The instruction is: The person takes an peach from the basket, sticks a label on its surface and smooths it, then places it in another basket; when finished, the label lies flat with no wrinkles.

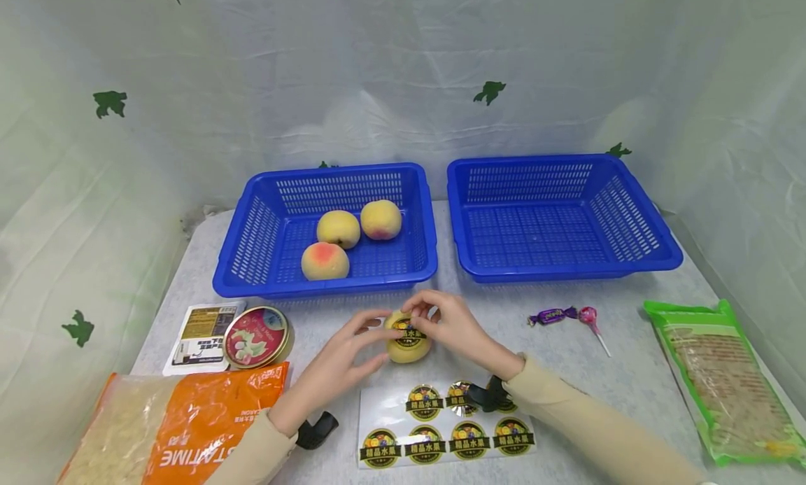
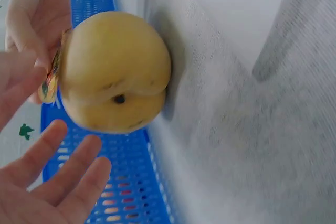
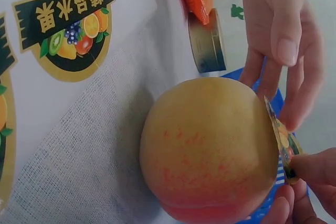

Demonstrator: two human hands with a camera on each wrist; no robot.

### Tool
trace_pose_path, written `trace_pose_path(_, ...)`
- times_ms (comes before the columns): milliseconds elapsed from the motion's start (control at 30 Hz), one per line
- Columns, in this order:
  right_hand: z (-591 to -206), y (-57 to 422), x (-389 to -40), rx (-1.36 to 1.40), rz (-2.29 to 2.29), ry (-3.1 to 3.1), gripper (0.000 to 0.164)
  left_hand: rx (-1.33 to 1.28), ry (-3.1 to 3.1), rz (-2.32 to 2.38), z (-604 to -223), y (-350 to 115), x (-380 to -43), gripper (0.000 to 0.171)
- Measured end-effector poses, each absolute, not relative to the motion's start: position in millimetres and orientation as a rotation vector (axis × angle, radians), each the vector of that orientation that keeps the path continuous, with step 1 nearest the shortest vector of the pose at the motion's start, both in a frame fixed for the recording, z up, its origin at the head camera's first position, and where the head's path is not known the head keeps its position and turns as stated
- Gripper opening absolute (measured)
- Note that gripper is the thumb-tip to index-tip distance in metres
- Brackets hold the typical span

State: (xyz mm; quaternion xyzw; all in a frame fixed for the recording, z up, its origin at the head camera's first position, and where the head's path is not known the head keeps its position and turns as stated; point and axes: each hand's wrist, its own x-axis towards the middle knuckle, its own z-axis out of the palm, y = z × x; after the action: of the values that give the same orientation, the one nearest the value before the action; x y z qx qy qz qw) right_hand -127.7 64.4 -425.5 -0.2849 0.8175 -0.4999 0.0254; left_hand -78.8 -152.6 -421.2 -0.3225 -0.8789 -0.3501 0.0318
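Right hand: the right hand (image 1: pixel 450 325) is being kept beside the peach, its thumb and fingers being pinched on the sticker's edge.
Left hand: the left hand (image 1: pixel 343 359) is being held at the peach's left, fingers loosely extended, nothing seen being gripped.
Sticker: the round sticker (image 1: pixel 411 334) is being held against the peach's upper face; one edge is apparently being lifted off.
Peach: the peach (image 1: pixel 406 353) is being rested on the table (image 1: pixel 478 362), between both hands.
Doing it well: probably best if the peach is being steadied by the left fingers while the sticker is being smoothed from the touching edge outward; creases are being risked on the curve.
Sheet: the sticker sheet (image 1: pixel 384 401) is being left on the person's side of the peach.
Baskets: three peaches (image 1: pixel 338 229) are being held in the left basket (image 1: pixel 378 282), beyond the peach and leftward; the right basket (image 1: pixel 567 269) is being set beyond it, rightward.
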Motion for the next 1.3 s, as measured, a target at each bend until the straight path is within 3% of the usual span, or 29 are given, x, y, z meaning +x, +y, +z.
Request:
trace_pose_path(600,-436,71,-129,-0.874,-1.551,2.427,0.013,-0.695,-2.645,-1.345,-435,-130,-92,0.027)
trace_pose_path(900,-442,80,-131,-0.863,-1.582,2.303,0.015,-0.435,-2.623,-1.916,-433,-129,-97,0.013)
trace_pose_path(1100,-447,82,-132,-0.716,-1.728,2.14,0.009,-0.383,-2.637,-2.0,-414,-126,-95,0.007)
trace_pose_path(1300,-449,79,-133,-0.473,-1.809,1.996,0.01,-0.227,-2.603,-2.158,-435,-128,-103,0.009)
